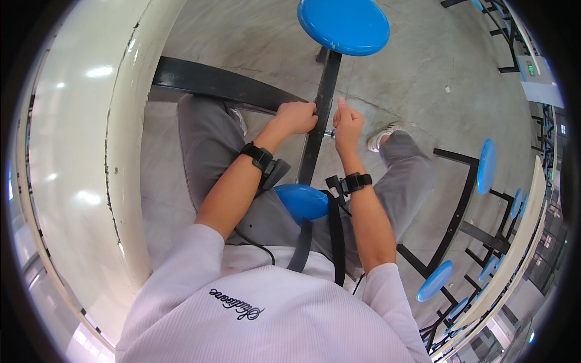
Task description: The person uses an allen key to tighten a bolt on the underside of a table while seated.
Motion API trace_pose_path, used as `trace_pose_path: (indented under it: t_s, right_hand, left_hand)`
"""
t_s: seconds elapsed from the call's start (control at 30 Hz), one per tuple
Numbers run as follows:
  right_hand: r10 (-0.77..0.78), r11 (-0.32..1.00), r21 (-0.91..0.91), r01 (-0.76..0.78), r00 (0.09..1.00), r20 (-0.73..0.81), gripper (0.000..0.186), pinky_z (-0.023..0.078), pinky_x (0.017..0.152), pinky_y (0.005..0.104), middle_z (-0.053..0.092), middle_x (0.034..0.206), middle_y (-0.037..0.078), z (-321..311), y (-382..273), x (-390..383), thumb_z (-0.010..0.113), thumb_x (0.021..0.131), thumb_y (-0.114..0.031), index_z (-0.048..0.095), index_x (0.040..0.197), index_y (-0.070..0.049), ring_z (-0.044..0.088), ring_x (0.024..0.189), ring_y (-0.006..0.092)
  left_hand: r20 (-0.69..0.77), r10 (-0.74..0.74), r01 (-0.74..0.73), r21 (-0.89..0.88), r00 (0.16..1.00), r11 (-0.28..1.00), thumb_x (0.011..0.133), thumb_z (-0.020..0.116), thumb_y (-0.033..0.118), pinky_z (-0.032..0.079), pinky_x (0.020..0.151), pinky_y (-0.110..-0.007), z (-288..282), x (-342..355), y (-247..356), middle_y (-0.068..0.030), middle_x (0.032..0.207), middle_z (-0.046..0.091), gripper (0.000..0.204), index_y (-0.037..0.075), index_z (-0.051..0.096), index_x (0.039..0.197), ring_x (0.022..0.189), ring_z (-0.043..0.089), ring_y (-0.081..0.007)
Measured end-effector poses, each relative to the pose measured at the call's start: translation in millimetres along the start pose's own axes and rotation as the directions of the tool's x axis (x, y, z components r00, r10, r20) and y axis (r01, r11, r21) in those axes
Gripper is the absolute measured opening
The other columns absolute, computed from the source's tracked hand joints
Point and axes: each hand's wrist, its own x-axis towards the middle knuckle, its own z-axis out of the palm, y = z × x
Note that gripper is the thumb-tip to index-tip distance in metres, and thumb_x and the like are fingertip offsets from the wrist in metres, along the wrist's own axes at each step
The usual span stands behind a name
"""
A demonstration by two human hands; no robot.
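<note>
A black metal bar [321, 115] runs between two round blue seats, a far seat [343, 25] and a near seat [302, 202] under me. My left hand [296, 118] is closed at the bar's left side, its fingertips right against it; what they pinch, if anything, is hidden. On the other side, my right hand [348, 126] is curled closed with the thumb pointing up. A small shiny metal piece [329, 134] sticks out between the bar and this hand, too small to name. What lies inside the right fingers does not show.
A wide black crossbeam [224, 81] joins the bar from the left. Along my left side runs a cream tabletop [124, 151] with a worn edge. More blue seats [486, 166] on black frames stand to the right. My legs straddle the bar above a grey floor [417, 66].
</note>
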Motion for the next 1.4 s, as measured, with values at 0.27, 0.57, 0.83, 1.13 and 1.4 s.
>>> trace_pose_path:
  t_s: [0.27,0.57,0.83,1.13,1.4]
  right_hand:
    - [0.042,0.962,0.271,-0.010,0.993,-0.114,0.043,0.021,0.042,0.0240,0.034,0.047,-0.004,3.3,2.1,-5.5,0.057,0.085,-0.017,0.037,0.047,-0.008,0.030,0.044,0.0054]
    - [0.153,0.969,0.219,-0.111,0.970,-0.186,0.044,0.021,0.041,0.0258,0.036,0.046,-0.004,7.8,4.3,-1.0,0.057,0.083,-0.020,0.039,0.046,-0.005,0.031,0.043,0.0051]
    - [0.104,0.990,0.116,-0.074,0.956,-0.274,0.044,0.020,0.042,0.0285,0.030,0.046,-0.004,16.3,2.6,2.8,0.054,0.084,-0.020,0.034,0.050,-0.001,0.027,0.048,0.0051]
    - [-0.128,0.989,-0.118,0.086,0.897,-0.422,0.042,0.017,0.041,0.0290,0.027,0.046,-0.004,25.0,-1.4,3.5,0.052,0.085,-0.016,0.030,0.052,-0.002,0.024,0.047,0.0048]
    - [-0.172,0.940,-0.340,0.027,0.898,-0.406,0.036,0.025,0.043,0.0364,0.030,0.048,0.015,25.3,-4.8,31.9,0.048,0.082,-0.021,0.039,0.056,0.003,0.025,0.045,0.0163]
  left_hand:
    - [-0.025,-0.035,0.035,0.006,0.999,0.999,0.082,0.050,0.030,0.045,0.079,-0.040,1.9,3.6,-7.7,-0.0097,0.096,0.064,0.032,0.010,0.057,0.106,0.093,0.059,-0.0289]
    - [-0.035,-0.024,0.025,0.045,0.999,0.999,0.083,0.050,0.031,0.046,0.076,-0.040,4.6,5.3,-6.7,-0.0083,0.090,0.065,0.030,0.011,0.058,0.105,0.089,0.059,-0.0295]
    - [-0.054,-0.045,0.048,0.057,0.998,0.997,0.083,0.050,0.031,0.046,0.077,-0.039,2.1,1.7,-3.5,-0.0104,0.093,0.064,0.031,0.011,0.058,0.104,0.091,0.059,-0.0298]
    - [-0.033,-0.032,0.032,0.008,0.999,0.999,0.083,0.050,0.031,0.046,0.077,-0.039,5.8,-2.0,-3.6,-0.0119,0.094,0.064,0.032,0.010,0.056,0.106,0.091,0.059,-0.0309]
    - [-0.013,-0.038,0.038,0.027,0.999,0.999,0.084,0.048,0.030,0.045,0.079,-0.040,6.8,-5.7,2.3,-0.0120,0.097,0.063,0.032,0.009,0.056,0.106,0.092,0.059,-0.0304]
